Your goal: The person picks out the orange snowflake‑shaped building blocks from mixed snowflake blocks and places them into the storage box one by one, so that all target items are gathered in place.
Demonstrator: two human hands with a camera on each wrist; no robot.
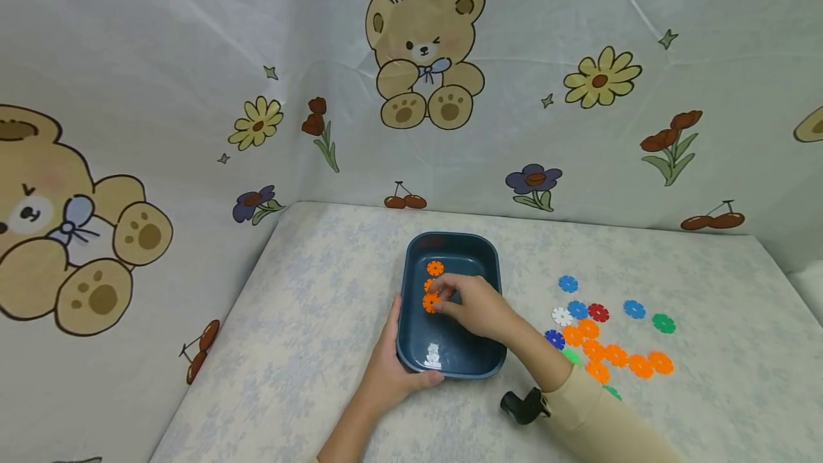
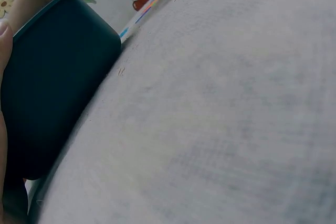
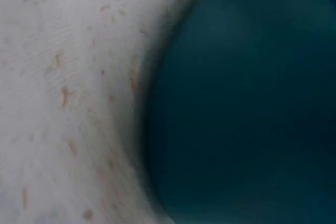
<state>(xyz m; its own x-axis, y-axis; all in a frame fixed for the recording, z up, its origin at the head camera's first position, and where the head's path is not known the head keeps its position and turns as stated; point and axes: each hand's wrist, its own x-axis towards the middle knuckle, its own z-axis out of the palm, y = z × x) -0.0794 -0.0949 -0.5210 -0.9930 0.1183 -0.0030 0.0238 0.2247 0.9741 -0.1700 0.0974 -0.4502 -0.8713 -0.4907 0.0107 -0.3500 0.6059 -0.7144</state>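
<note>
Table (image 1: 308, 306): bears the tray (image 1: 466, 349), mid-scene.
Left hand (image 1: 390, 371): grips tray's left near side, presumably steadying it.
Right hand (image 1: 477, 307): curled inside tray; cannot tell whether pinching.
Orange discs (image 1: 435, 268): tray's left half, seemingly aligned deliberately.

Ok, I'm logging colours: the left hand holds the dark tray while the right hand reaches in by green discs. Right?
Not green: the discs by the right hand are orange, as the head view shows. The left hand does hold the tray.
</note>
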